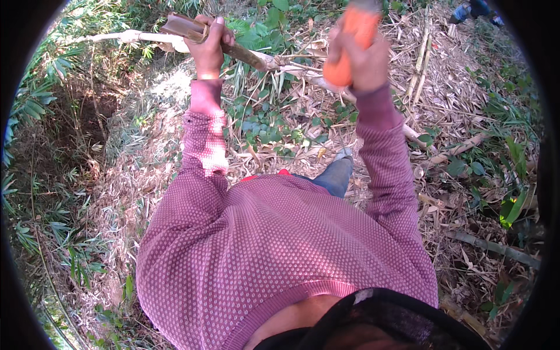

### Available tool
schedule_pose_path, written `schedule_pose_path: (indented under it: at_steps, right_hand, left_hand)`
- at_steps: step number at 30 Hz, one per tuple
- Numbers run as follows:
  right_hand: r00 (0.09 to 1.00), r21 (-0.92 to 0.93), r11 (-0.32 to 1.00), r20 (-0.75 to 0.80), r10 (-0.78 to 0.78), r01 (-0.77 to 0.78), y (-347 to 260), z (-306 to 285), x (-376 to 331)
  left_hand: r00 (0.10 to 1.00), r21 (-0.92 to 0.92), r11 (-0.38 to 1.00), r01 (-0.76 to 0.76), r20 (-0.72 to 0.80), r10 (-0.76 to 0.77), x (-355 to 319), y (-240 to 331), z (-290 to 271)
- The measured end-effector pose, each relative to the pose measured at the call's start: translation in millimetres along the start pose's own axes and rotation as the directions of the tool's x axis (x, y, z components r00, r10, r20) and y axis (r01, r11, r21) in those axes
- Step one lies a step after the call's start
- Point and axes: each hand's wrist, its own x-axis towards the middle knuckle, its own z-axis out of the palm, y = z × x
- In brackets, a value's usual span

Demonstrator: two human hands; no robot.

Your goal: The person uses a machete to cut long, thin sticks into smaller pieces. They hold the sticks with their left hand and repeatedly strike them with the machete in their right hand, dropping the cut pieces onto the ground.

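Observation:
My left hand [212,44] is wrapped round a brown, hollow-looking length of bamboo [248,56]. The bamboo slants down to the right, and its open-looking end points up to the left. A pale, knotted pole [131,36] passes behind it, and I cannot tell whether the two touch. Off to the right, my right hand [368,58] is raised and closed round an orange-handled tool [360,28]. Motion blurs this tool. A grey part shows at its top, but the rest runs out of the frame, so its kind is unclear.
Dry bamboo leaves [455,76] cover the ground, with low green plants [262,125] growing through. Cut stalks [496,246] lie at the right. Dense foliage [35,105] borders a dark hollow on the left. My boot [341,166] is below. Something blue [461,13] shows at top right.

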Motion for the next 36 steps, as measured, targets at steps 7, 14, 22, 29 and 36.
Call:
schedule_pose_path:
  at_steps: [7,14,22,29,36]
  right_hand:
    - [0.997,-0.328,0.943,0.022,0.070,-0.059,39,17,-35]
    - [0.798,-0.708,0.491,-0.173,0.577,-0.508,176,-3,-161]
    - [0.710,-0.019,0.710,0.007,0.704,-0.704,158,13,-158]
    - [0.733,0.137,0.765,-0.222,0.643,-0.629,134,41,-142]
    - [0.788,0.081,0.851,-0.340,0.514,-0.520,105,-11,-141]
  left_hand:
    - [0.999,-0.063,0.997,-0.040,-0.019,0.039,3,1,7]
    - [0.956,-0.167,0.945,0.280,0.136,-0.259,-11,1,9]
    - [0.907,0.027,0.996,-0.088,-0.411,0.091,-18,7,3]
    - [0.825,0.033,0.994,-0.106,-0.555,0.107,-39,15,-7]
    - [0.748,-0.001,0.750,-0.662,-0.070,0.660,46,118,12]
